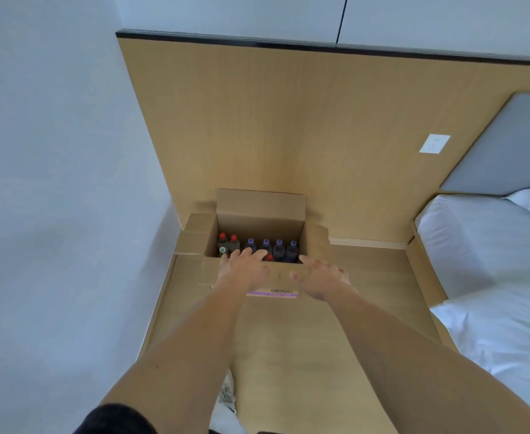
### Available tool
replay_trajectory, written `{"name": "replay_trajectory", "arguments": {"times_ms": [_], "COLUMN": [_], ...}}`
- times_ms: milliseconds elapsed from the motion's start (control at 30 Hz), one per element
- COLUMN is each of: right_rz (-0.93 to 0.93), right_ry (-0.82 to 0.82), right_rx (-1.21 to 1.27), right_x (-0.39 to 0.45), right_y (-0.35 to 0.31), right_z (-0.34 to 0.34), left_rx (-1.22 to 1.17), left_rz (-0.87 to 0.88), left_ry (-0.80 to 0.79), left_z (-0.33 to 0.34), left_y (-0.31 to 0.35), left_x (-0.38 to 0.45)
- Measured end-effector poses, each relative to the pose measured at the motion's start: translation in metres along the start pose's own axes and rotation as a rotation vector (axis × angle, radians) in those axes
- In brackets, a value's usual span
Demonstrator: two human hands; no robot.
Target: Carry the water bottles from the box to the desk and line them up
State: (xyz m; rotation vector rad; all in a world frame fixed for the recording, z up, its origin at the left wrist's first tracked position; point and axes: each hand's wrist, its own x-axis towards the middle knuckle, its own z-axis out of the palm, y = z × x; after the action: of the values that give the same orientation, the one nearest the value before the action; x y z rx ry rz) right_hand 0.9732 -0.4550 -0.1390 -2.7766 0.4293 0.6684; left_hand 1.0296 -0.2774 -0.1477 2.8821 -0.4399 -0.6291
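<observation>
An open cardboard box sits on the wooden floor in the corner, against the wood wall panel and near the white wall. Inside it stand the water bottles, upright: two red-capped ones at the left, a row of purple-capped ones to their right (one more red cap peeks out behind the left hand). The left hand reaches over the box's near edge, fingers spread and straight, holding nothing. The right hand hovers just beside the box's near right corner, fingers relaxed and empty. A bed with white bedding lies to the right.
</observation>
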Motion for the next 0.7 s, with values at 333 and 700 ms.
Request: {"name": "replay_trajectory", "arguments": {"times_ms": [333,700], "right_rz": [0.033,0.043], "right_ry": [-0.001,-0.086], "right_rx": [0.036,0.026], "right_x": [0.115,0.240], "right_y": [-0.074,-0.087], "right_z": [-0.043,-0.055], "left_rx": [0.005,-0.038], "left_rz": [0.016,-0.028], "left_ry": [-0.064,-0.139], "left_z": [-0.065,-0.077], "left_y": [-0.077,-0.115], "left_x": [0.139,0.246]}}
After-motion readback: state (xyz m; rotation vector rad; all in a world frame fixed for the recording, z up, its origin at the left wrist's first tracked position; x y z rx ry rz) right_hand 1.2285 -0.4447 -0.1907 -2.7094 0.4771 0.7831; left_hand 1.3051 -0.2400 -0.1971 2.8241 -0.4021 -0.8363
